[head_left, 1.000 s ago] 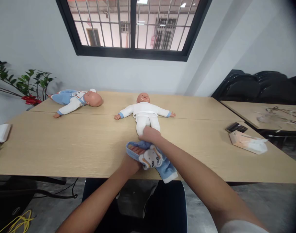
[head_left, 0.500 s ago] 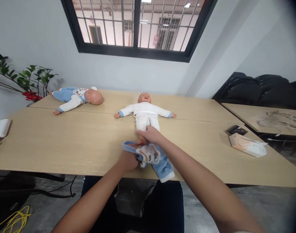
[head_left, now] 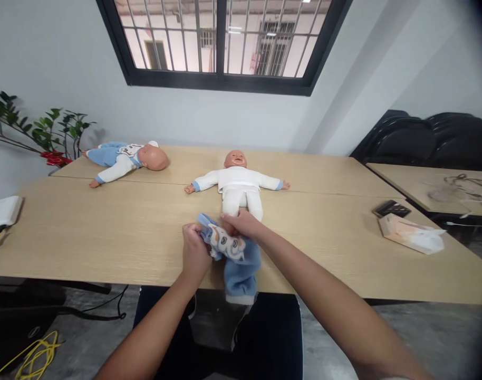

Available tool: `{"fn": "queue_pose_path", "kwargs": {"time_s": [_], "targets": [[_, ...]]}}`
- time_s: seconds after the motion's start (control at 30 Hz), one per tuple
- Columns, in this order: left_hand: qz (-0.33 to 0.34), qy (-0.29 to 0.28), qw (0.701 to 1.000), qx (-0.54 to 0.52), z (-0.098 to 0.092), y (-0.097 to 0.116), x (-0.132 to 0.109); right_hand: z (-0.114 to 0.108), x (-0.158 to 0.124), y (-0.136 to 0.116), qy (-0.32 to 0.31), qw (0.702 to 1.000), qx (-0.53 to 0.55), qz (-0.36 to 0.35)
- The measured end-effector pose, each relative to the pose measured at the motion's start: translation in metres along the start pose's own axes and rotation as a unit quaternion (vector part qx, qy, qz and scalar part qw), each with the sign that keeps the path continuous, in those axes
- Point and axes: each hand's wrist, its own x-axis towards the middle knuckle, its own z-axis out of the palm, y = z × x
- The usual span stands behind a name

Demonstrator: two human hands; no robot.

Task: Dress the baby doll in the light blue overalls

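Observation:
A baby doll (head_left: 238, 179) in a white top and white trousers lies on its back, head toward the wall and arms spread. My right hand (head_left: 243, 222) is closed around the doll's lower leg, just below the trouser hem. Blue doll overalls (head_left: 243, 266) with an animal face on the bib are bunched around that foot, one leg hanging past the table's front edge. Gripping the overalls by their upper left part, my left hand (head_left: 196, 248) is closed. The doll's foot is mostly hidden by cloth and fingers.
A second doll (head_left: 124, 158), dressed in blue and white, lies at the back left of the table (head_left: 106, 232). On the right are a tissue box (head_left: 407, 232) and a dark box (head_left: 391, 208). A white device (head_left: 3, 212) sits at the left edge, near a plant (head_left: 47, 129).
My left hand has moved left and up, pulling the bib part of the overalls that way. The hanging trouser leg has swung left. My right hand stays at the doll's leg.

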Motion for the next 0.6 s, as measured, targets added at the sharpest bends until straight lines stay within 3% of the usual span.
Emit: {"fn": "queue_pose_path", "kwargs": {"time_s": [0.17,0.33,0.47,0.6], "targets": [[-0.156,-0.053,0.977,-0.133,-0.001,-0.014,0.003,0.011,0.001,0.003,-0.05,0.994,0.092,0.034],[-0.3,0.003,0.887,-0.351,0.005,-0.011,0.002,0.026,0.003,-0.003,-0.04,0.988,0.139,0.059],[-0.295,0.054,0.893,-0.336,0.003,-0.002,0.006,0.036,0.002,-0.007,-0.016,0.986,0.162,0.041],[-0.285,0.015,0.88,-0.38,0.004,0.004,0.011,0.046,0.001,-0.007,0.004,0.983,0.186,0.004]]}}
